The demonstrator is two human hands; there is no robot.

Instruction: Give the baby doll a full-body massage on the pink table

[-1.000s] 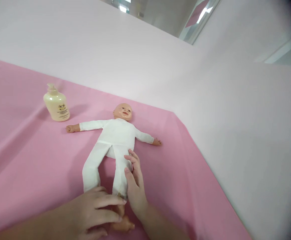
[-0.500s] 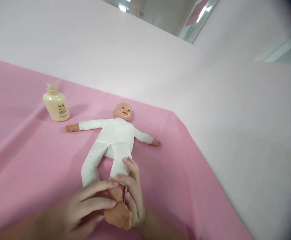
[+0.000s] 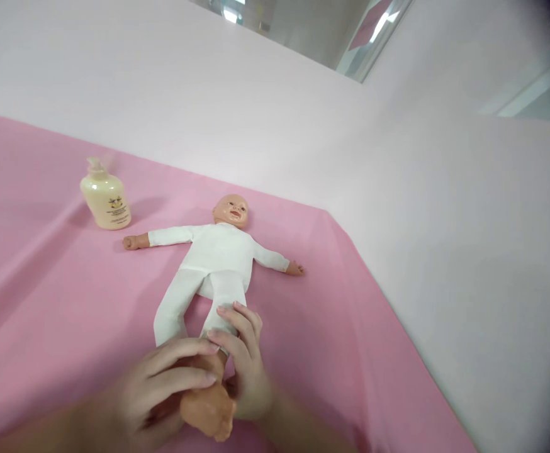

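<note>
Left hand (image 3: 162, 384) and right hand (image 3: 241, 358) clamped round doll (image 3: 218, 258) foot (image 3: 206, 412), lifting leg; next needing gentle grip off pink sheet (image 3: 43, 302).

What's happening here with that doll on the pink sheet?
A person is working on a baby doll in a white suit, which lies face up on a pink cloth. The left hand and right hand both grip one of the doll's legs near its bare foot, which is lifted off the cloth. A cream pump bottle stands untouched beyond the doll's outstretched arm.
</note>
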